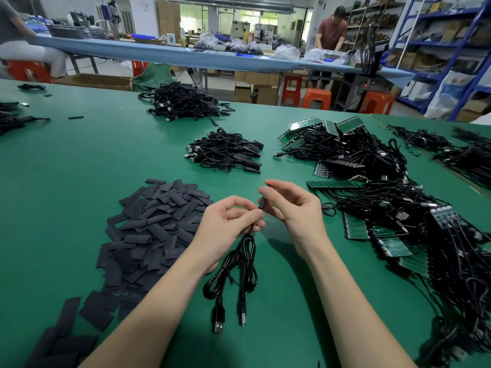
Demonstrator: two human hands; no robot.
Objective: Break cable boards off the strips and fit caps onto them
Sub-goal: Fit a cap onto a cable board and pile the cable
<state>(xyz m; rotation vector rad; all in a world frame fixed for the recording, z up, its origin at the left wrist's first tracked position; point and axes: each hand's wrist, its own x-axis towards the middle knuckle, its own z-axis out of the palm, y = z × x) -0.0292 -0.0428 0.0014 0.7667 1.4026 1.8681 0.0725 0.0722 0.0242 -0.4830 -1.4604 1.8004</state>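
My left hand (pixel 228 224) pinches a black cable just below its board end, thumb on top. My right hand (pixel 289 203) holds a narrow black cap (pixel 262 201) between thumb and fingers; the cap stands upright over that end. The cable (pixel 245 264) hangs down in loops, and two USB plugs (pixel 218 321) lie on the green table (pixel 79 160). A heap of flat black caps (pixel 148 227) lies left of my hands. Green board strips with attached cables (pixel 372 181) are piled to the right.
A small heap of capped cables (pixel 225 151) lies beyond my hands, with a bigger one (pixel 183 102) farther back. More cables (pixel 457 147) run along the right edge. Past the table are orange stools (pixel 316 98), a long blue bench and two people.
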